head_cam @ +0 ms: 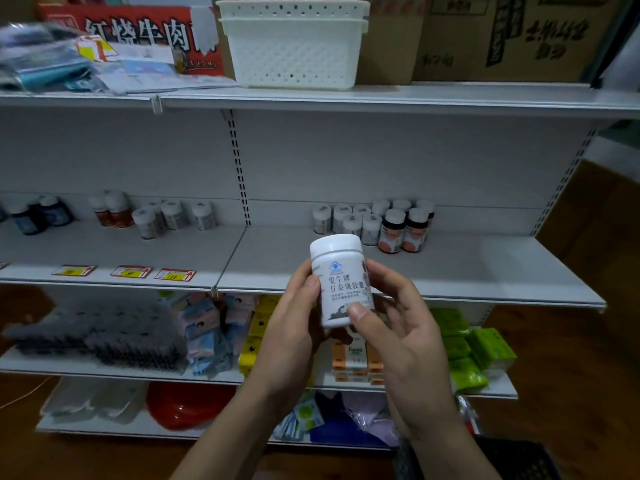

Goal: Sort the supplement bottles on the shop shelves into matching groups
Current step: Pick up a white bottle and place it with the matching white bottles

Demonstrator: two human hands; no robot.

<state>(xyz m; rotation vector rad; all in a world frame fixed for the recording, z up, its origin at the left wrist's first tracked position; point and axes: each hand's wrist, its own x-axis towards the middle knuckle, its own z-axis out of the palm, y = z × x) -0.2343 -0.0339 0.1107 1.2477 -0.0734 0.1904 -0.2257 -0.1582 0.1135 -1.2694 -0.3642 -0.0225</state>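
Observation:
Both hands hold one white supplement bottle [341, 278] upright in front of the middle shelf [485, 271], label toward me. My left hand [294, 317] cups its left side and my right hand [398, 323] grips its right side, thumb on the label. On the shelf behind stand several white bottles [349, 220] beside dark bottles with orange labels [403, 232]. Further left are more white bottles [166, 216], two orange-brown bottles [112, 211] and dark blue bottles [38, 214].
Stacked white baskets [294, 43] and cardboard boxes [502, 39] sit on the top shelf. Yellow price tags [124, 271] line the middle shelf's front edge. Lower shelves hold packets, tissue packs [474, 351] and a red bowl [187, 403]. A black crate [512, 459] is at bottom right.

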